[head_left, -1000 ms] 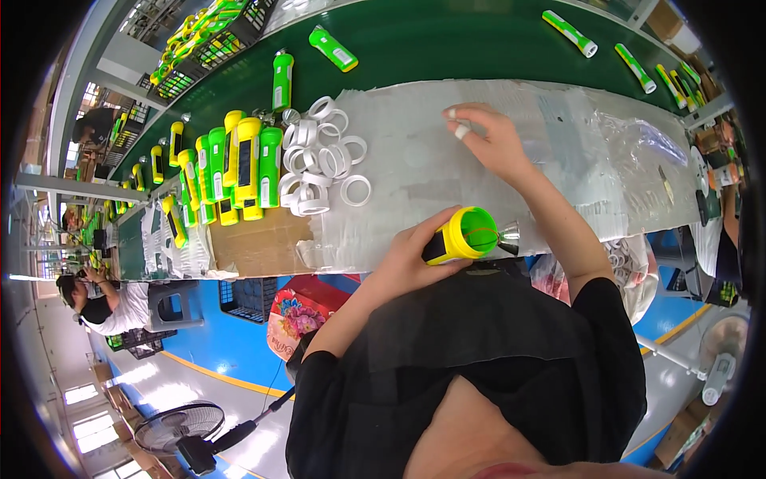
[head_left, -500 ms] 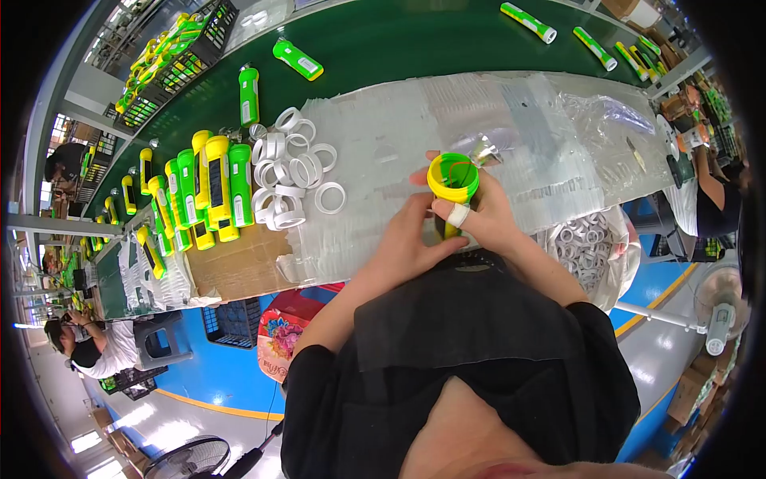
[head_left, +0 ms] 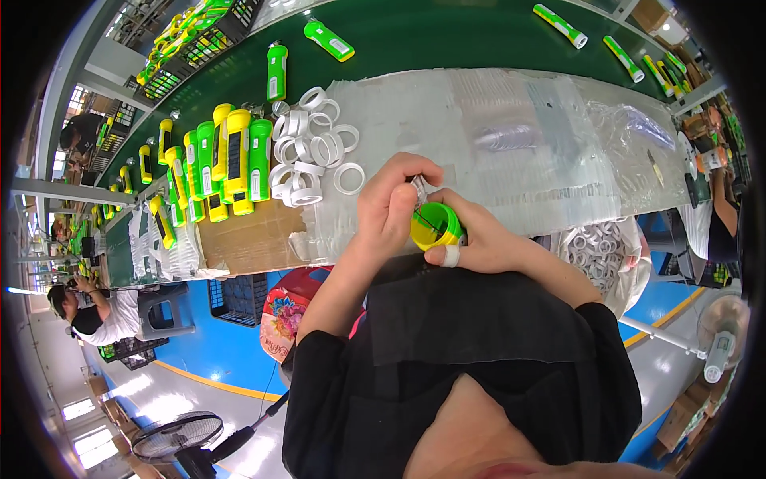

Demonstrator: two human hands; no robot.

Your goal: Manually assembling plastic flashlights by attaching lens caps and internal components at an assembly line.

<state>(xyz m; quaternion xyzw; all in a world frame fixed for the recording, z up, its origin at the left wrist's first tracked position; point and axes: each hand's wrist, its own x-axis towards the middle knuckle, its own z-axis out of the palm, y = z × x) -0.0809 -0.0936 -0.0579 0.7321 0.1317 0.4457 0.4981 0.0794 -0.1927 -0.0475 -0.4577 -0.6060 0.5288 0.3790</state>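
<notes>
My right hand (head_left: 488, 238) is wrapped round a green and yellow flashlight body (head_left: 448, 234), its open wide end tilted up toward me. Pinched in the fingers of my left hand (head_left: 383, 209), just above that opening, is a shiny silver reflector (head_left: 420, 188), partly hidden by the fingers. A thin dark wire runs between the reflector and the inside of the body. To the left of my hands lies a heap of white rings (head_left: 325, 148). Beyond the rings, several green and yellow flashlights (head_left: 237, 152) are laid close together.
Plastic sheeting (head_left: 550, 160) covers the near worktop, with a knife (head_left: 655, 168) at its right. More flashlights lie on the green belt (head_left: 447, 40) behind. A bag of white rings (head_left: 594, 255) hangs at the right. A black crate (head_left: 238, 299) and fan (head_left: 179, 435) stand lower left.
My left hand has left the flashlight body and risen, now holding the reflector, which hung beside the opening before. The body has moved lower and nearer to me in my right hand.
</notes>
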